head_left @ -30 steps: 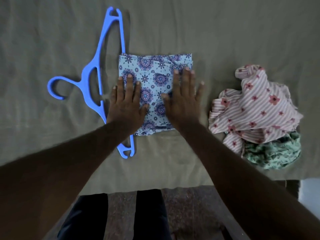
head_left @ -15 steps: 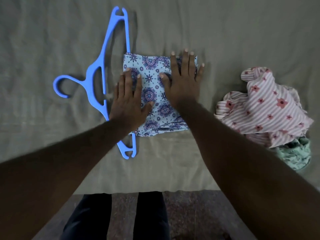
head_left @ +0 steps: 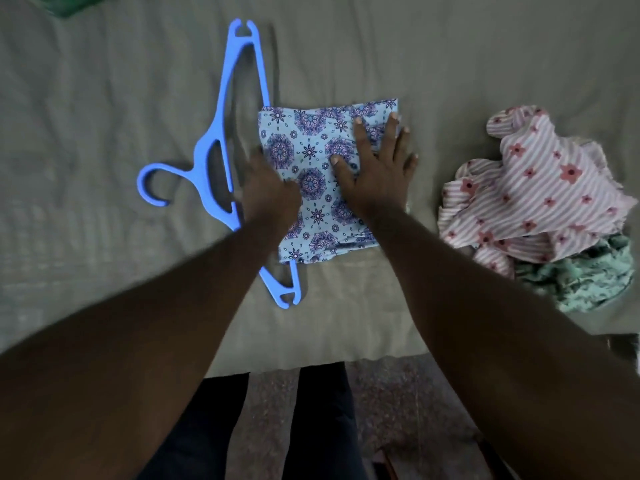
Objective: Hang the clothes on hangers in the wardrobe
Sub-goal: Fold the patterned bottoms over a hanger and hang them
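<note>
My right hand (head_left: 377, 171): flat, fingers spread on the folded cloth (head_left: 304, 150) lying across the hanger (head_left: 206, 161); my left hand (head_left: 270, 192) at its left edge, blurred, grip unclear; I should press evenly, keeping folds square.

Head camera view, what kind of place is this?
Probably a bedroom: a wrinkled olive sheet covers a bed-like surface, bearing a blue hanger, a folded patterned cloth and crumpled clothes.

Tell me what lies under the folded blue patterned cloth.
The straight bar of the blue hanger passes under the left edge of the folded cloth, showing above and below it; its middle stretch is covered. Beneath lies the olive sheet. Anything else under it is hidden.
</note>
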Available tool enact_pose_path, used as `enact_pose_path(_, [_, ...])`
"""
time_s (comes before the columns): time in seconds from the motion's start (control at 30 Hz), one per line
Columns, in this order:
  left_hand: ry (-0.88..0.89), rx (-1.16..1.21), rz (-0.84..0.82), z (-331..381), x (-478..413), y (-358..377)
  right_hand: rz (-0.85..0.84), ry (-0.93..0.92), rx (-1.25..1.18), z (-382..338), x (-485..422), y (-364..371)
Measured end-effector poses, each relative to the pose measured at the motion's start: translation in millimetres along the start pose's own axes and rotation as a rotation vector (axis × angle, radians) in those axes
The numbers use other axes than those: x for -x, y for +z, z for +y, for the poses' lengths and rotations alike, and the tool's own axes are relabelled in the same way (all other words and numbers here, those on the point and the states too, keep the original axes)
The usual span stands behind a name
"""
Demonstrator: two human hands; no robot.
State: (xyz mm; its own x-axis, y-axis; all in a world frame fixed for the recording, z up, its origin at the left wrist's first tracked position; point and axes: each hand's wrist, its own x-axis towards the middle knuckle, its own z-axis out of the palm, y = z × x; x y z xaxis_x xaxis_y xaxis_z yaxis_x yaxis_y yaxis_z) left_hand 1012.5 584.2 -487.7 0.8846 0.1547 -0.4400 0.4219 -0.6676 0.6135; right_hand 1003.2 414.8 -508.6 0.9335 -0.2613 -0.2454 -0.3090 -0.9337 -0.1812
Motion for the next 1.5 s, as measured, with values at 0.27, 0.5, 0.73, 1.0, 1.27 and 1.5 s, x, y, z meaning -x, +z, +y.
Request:
enact_pose_path(0.27, [0.210,-0.081,-0.104,40,29,-40,-0.166,0.169,-0.196,-14,31,-35])
enact_pose_path(0.5, [0.713,-0.526,-0.221,134,88,-103,-0.028,0.397,-0.740,-32,110,-123])
enact_pose_path(0.73, [1.203,-0.897,-0.210,281,157,-236,0.330,0.241,-1.489,-61,169,-313])
enact_pose_path(1.0, [1.494,-0.821,0.011,433,250,-376,0.611,-0.084,-1.631,-78,218,-536])
enact_pose_path(1.27, [1.721,-0.128,0.427,516,308,-493,0.960,-0.350,-1.548,-85,258,-708])
enact_pose_path(1.5, [0.780,1.168,-0.118,526,341,-518,0.979,-0.387,-1.634,-65,324,-791])
